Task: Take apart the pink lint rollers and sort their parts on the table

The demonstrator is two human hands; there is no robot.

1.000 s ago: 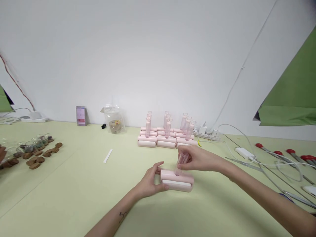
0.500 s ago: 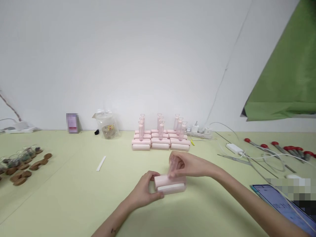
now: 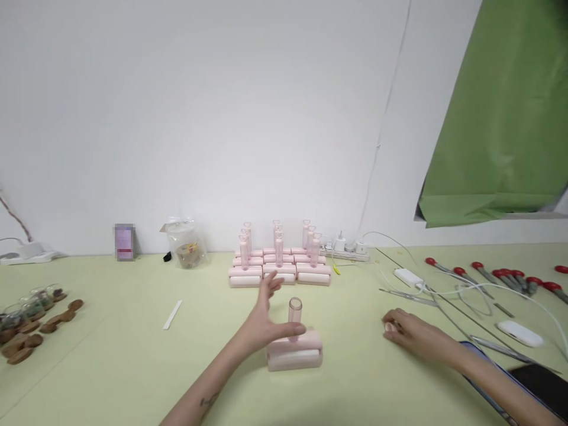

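Observation:
A pink lint roller (image 3: 295,358) stands on the table in front of me, its clear tubular handle (image 3: 294,311) upright with an open top. Beside that handle my left hand (image 3: 266,322) is open, fingers spread, with the thumb crossing in front of the handle's base; whether it touches cannot be told. Off to the right, my right hand (image 3: 410,334) is closed low over the table around a small pale pink piece (image 3: 390,327), mostly hidden by the fingers. Several similar lint rollers (image 3: 279,269) stand in rows behind, with heart-shaped loops on their handles.
A power strip (image 3: 350,254), white cables, red-headed tools (image 3: 461,272) and a phone (image 3: 483,378) lie on the right. At left are a white strip (image 3: 173,315), a plastic bag (image 3: 186,244), small glass domes (image 3: 33,307) and brown corks (image 3: 53,322).
The lint roller, tilted between both hands before, now stands upright on the table. My right hand has left its handle and moved right with a small piece. My left hand has opened.

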